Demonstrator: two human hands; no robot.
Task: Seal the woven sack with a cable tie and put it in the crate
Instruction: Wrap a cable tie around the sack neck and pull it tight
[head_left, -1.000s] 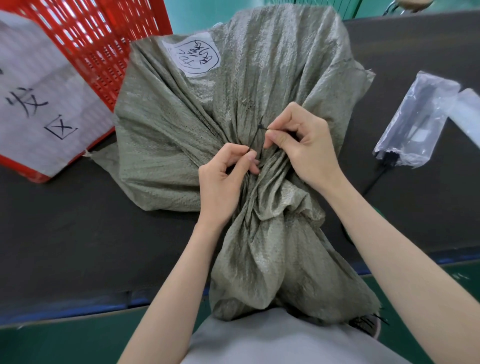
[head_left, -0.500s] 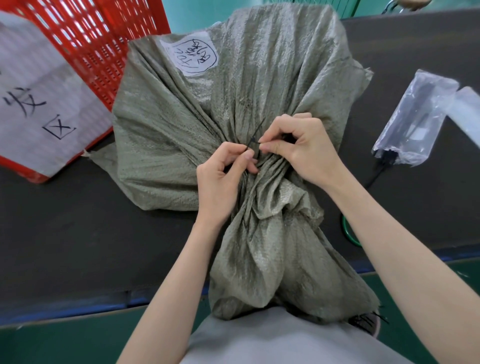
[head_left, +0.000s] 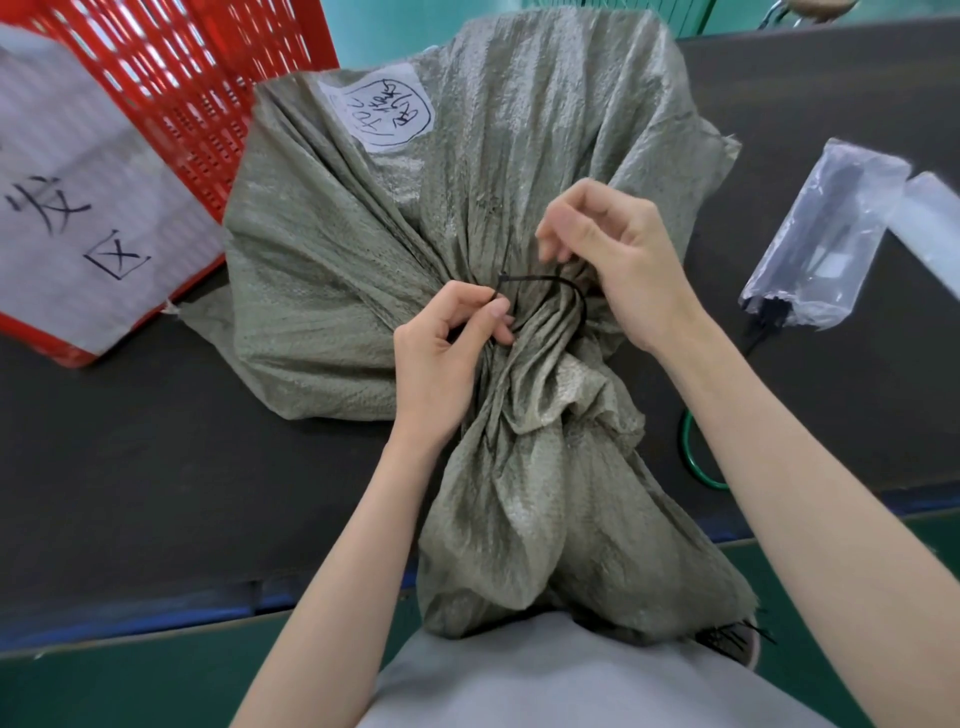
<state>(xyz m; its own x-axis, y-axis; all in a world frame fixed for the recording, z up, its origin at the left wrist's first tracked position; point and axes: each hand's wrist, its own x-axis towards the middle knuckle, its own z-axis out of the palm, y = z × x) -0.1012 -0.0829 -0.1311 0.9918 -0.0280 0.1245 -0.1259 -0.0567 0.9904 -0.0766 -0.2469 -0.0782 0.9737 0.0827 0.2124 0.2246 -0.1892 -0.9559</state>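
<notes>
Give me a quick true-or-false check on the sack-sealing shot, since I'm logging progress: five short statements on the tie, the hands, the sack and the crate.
1. The black cable tie is looped around the gathered neck of the woven sack. True.
2. The left hand pinches the tie near its head. True.
3. The right hand rests flat on the table. False: it is raised over the sack's neck, fingers curled by the tie.
4. The sack already lies inside the red crate. False: it lies on the table beside the crate.
5. The sack carries a white handwritten label. True.
</notes>
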